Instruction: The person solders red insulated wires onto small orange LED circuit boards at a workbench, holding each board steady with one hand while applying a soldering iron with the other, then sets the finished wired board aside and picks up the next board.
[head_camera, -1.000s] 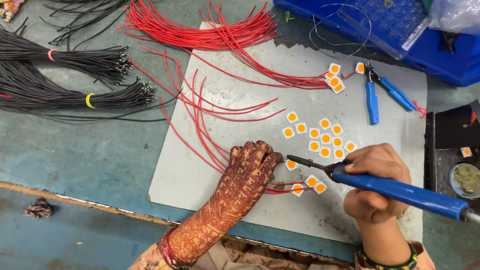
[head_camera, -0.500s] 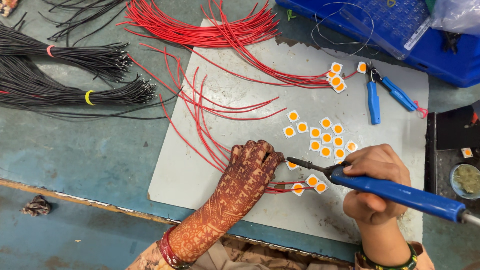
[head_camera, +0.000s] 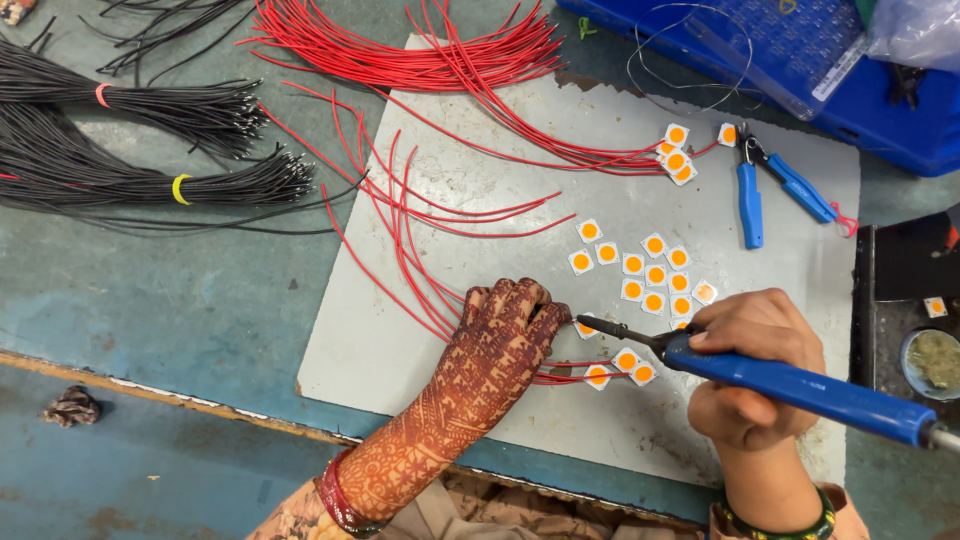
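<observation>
Past the banded bundles of black wire (head_camera: 150, 150), the henna-patterned left hand (head_camera: 500, 335) stays pressed flat on thin red wires (head_camera: 420, 270) beside a small square orange-centred chip (head_camera: 586, 328), where the right hand (head_camera: 755, 365), fist closed round a blue-handled soldering iron (head_camera: 800, 390), has nudged its tip closer.

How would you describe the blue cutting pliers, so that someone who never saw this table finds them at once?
Find the pale grey board lying on the table. Near its far right corner, beyond the scattered white squares with orange centres, lie the blue cutting pliers. Unlike the blue soldering iron in the right hand, they have two handles and lie unheld.
</observation>
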